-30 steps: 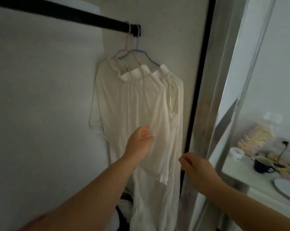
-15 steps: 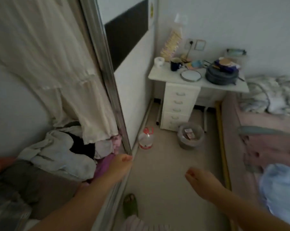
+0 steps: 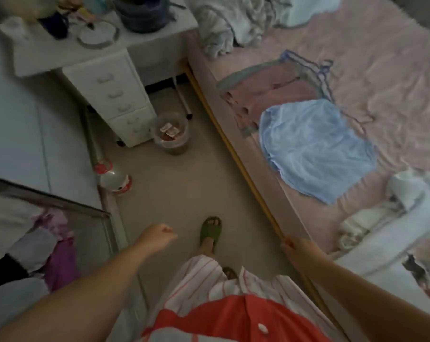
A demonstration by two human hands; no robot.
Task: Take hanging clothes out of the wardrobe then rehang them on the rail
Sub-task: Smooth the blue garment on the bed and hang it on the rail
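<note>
I am looking down at the floor and the bed. A light blue garment [image 3: 315,149] and a pink garment [image 3: 268,99] lie flat on the pink bed [image 3: 394,70]. At the lower left is the wardrobe's bottom [image 3: 48,206], where a heap of clothes [image 3: 43,250] lies. The rail and the hanging clothes are out of view. My left hand [image 3: 157,236] is over the floor with its fingers curled and holds nothing. By the bed's edge, my right hand [image 3: 296,250] is also curled and empty.
A white desk with drawers [image 3: 115,95] stands at the upper left, cluttered on top. On the floor below it are a bin [image 3: 172,134] and a bottle [image 3: 112,176]. Crumpled bedding [image 3: 228,23] lies at the bed's head. My foot in a green slipper [image 3: 210,230] is on the floor.
My view has swung from the white garments hanging in the wardrobe down and right to the floor and bed. My left hand has let go of the white garment. Both hands are empty.
</note>
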